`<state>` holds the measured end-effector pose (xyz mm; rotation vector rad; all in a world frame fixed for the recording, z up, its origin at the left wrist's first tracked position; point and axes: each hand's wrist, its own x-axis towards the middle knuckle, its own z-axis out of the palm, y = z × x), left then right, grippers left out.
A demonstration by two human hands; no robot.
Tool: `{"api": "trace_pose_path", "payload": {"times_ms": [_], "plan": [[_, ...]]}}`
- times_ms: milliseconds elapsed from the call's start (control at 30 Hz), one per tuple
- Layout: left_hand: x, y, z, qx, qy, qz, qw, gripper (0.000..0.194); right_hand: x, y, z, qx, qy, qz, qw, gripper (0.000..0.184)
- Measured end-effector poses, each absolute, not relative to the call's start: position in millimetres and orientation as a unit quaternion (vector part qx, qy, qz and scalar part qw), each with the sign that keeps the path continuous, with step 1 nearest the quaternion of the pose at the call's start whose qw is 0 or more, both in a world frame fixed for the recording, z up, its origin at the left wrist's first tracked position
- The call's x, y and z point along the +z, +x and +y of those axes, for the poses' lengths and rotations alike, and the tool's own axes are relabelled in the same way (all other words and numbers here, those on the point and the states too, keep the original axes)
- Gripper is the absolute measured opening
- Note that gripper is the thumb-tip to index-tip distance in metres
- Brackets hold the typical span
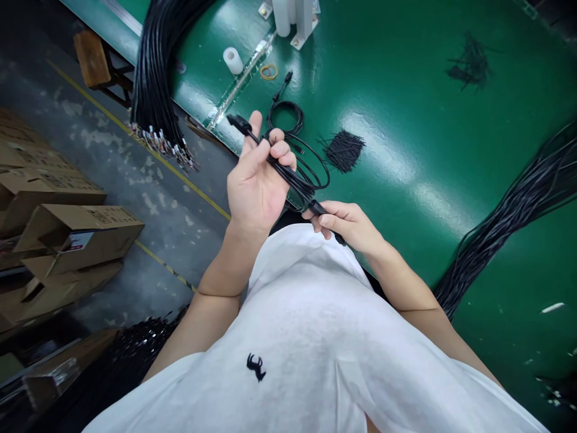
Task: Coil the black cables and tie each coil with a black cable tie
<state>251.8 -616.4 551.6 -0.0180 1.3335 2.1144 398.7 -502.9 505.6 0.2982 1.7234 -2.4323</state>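
Observation:
A folded bundle of black cable (pixel 292 178) stretches between my two hands at the table's near edge. My left hand (pixel 259 171) is closed around its upper end, the thumb pressed over the strands. A black connector (pixel 238 124) sticks out above those fingers. My right hand (pixel 340 221) pinches the lower end of the bundle, by a thick black plug (pixel 317 207). Just beyond my left hand, another coiled black cable (pixel 288 114) lies on the green table, its connector end (pixel 288 77) pointing away.
A pile of short black ties (pixel 345 150) lies right of the coil. A white plastic cylinder (pixel 233 61) and rubber bands (pixel 268 72) sit near a white fixture (pixel 293 21). Long cable bundles (pixel 155 66) hang over the left edge and lie at right (pixel 505 204). Cardboard boxes (pixel 81 234) stand left.

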Motion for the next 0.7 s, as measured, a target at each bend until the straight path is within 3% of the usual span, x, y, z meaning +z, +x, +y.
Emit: {"api": "trace_pose_path", "payload": {"times_ms": [267, 567, 700], "plan": [[556.1, 263.5, -619.8, 0.834, 0.095, 0.477, 0.261, 0.073, 499.5, 402.2, -502.2, -0.847, 0.064, 0.521, 0.077, 0.039], [545.5, 261.5, -618.3, 0.821, 0.170, 0.484, 0.253, 0.083, 501.6, 402.9, -502.7, -0.890, 0.061, 0.442, 0.096, 0.041], [531.3, 259.9, -621.0, 0.787, 0.243, 0.490, 0.286, 0.120, 504.0, 403.1, -501.4, -0.922, 0.077, 0.348, 0.148, 0.049]]}}
